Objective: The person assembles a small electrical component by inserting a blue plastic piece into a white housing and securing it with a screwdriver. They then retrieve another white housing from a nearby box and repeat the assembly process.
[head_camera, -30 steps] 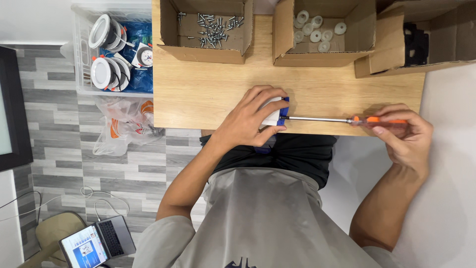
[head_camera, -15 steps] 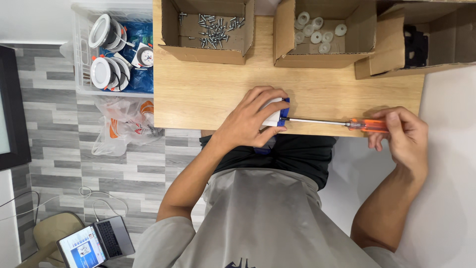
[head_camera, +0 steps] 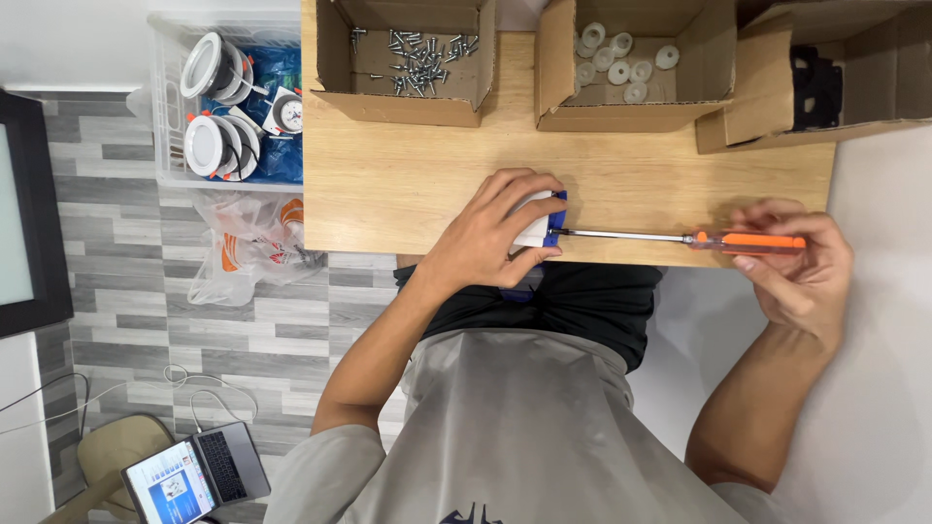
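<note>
With the left hand clamped over the small white-and-blue part at the tabletop's near edge and the right hand closed around the orange-handled screwdriver, driving well likely means keeping the shaft level and the part pinned.

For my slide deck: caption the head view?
Left hand steadies a white-and-blue part; right hand holds an orange-handled screwdriver.
</note>
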